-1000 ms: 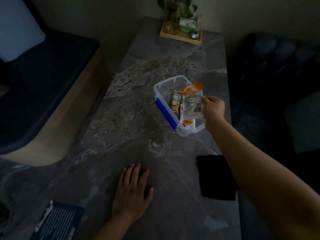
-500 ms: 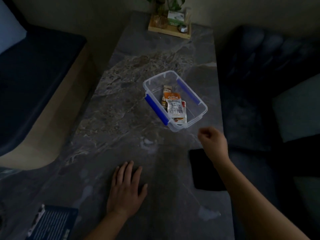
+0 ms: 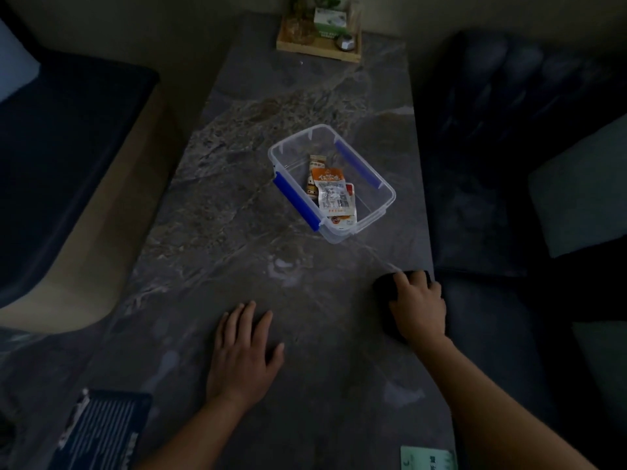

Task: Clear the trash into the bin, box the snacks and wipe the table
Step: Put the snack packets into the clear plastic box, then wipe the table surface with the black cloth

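A clear plastic box [image 3: 383, 215] with blue side clips stands on the dark marble table [image 3: 237, 232], right of centre. Inside lie snack packets; the top one is an orange and silver packet [image 3: 334, 193]. My right hand [image 3: 419, 305] rests on a black cloth [image 3: 385, 286] near the table's right edge, fingers curled over it. Flat on the table near the front lies my left hand [image 3: 242, 354], fingers spread and holding nothing.
A wooden tray [image 3: 319, 50] with a plant and a small green box stands at the table's far end. A dark blue booklet [image 3: 101, 432] lies at the front left, a green card [image 3: 425, 457] at the front right. Dark sofas flank both sides.
My right hand let go of the orange and silver packet into the box, drew back towards me and came down on the black cloth. My left hand stayed flat.
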Motion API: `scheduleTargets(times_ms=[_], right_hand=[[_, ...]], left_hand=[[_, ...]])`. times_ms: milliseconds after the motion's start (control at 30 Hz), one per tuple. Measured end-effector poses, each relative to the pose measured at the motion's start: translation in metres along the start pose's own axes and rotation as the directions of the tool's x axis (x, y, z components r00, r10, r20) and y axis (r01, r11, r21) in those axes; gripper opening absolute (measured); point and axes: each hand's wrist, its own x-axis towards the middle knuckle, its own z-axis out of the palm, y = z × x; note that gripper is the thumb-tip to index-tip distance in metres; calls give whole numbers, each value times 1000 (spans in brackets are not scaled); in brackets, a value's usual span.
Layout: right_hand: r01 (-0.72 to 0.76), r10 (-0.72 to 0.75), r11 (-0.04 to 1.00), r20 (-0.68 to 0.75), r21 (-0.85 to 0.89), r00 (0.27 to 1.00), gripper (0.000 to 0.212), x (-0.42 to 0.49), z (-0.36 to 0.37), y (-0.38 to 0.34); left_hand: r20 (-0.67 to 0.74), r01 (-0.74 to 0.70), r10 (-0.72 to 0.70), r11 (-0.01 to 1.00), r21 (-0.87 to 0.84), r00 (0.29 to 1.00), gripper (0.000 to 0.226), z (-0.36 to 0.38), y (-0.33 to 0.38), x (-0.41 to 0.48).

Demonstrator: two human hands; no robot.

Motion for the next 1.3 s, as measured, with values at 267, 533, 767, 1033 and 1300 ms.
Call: scheduleTargets(times_ms=[267,533,767,1033,1300], right_hand=[[-41,92,834,-66,550,994,18,-42,-43,2],[27,102,870,-233,493,967,32,-210,-35,-16],[186,-205,969,110,160,973,65,-272,87,-34],[243,-245,969,55,43,968,62,-303,120,-59],[117,-120,986,23,115,992,63,-271,113,-51]], left_hand=[[12,-12,12,1000,2,1000,59,-4,2,0],[91,-132,144,983,-131,985,60,-18,-19,-9],[84,-285,309,934,-215,947,49,-32,-77,-111],[155,-288,289,957,-35,945,58,-25,-122,-175],[110,-285,281,958,21,953,56,-29,-115,-175]])
